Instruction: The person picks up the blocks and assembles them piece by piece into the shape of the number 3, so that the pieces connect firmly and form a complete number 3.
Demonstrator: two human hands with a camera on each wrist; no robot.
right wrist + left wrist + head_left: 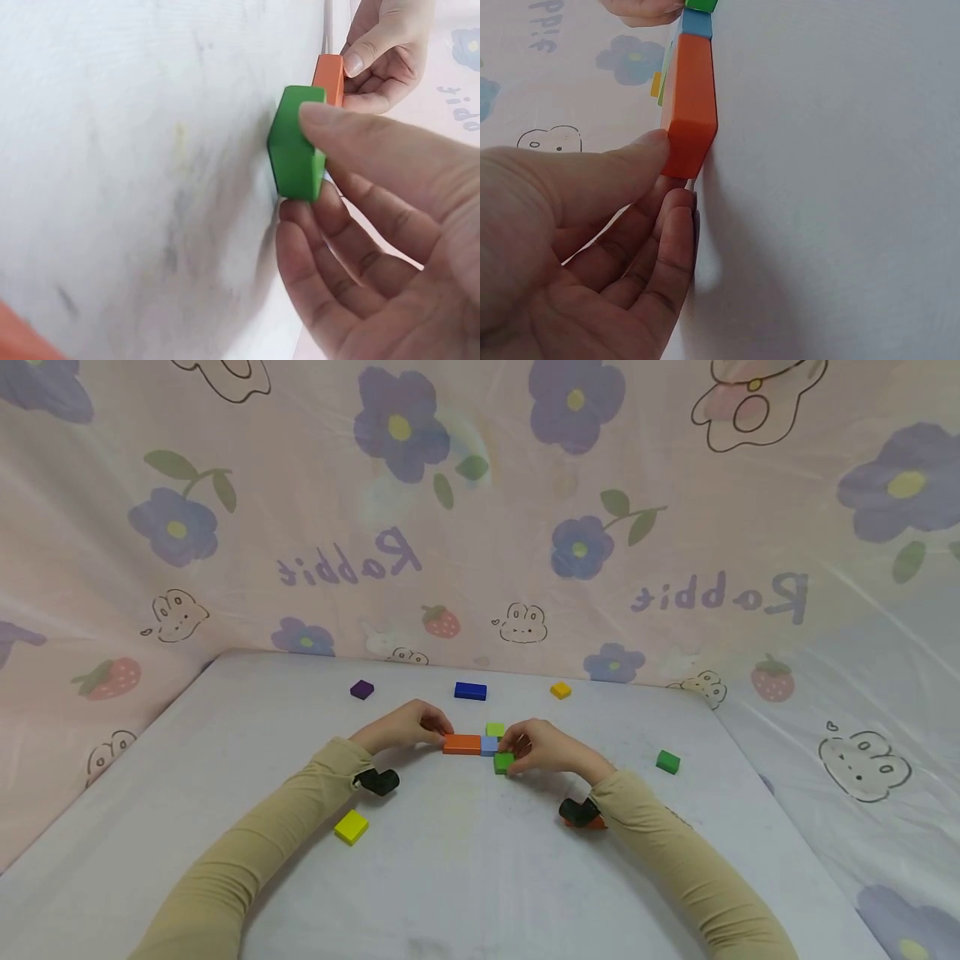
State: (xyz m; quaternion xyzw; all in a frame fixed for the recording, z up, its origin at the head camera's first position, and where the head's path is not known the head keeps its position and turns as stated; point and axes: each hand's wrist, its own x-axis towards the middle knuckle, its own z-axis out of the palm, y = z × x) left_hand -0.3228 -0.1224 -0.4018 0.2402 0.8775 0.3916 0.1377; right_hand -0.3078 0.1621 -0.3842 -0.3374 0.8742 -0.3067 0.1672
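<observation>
My left hand (408, 725) pinches the left end of a long orange block (461, 744), its thumb on the block in the left wrist view. A light blue block (489, 746) sits end to end against the orange one. Just behind the blue block lies a lime green block (495, 729). Between thumb and fingertips my right hand (546, 747) holds a green block (300, 146), at the near right corner of the blue block. Whether the green block touches the blue one, I cannot tell.
Along the back lie a purple block (362, 690), a dark blue block (470, 692) and a yellow-orange block (561, 691). Another green block (668, 762) is at the right. A yellow block (351, 827) lies near the left forearm, and an orange piece (592, 822) is partly hidden beneath the right wrist.
</observation>
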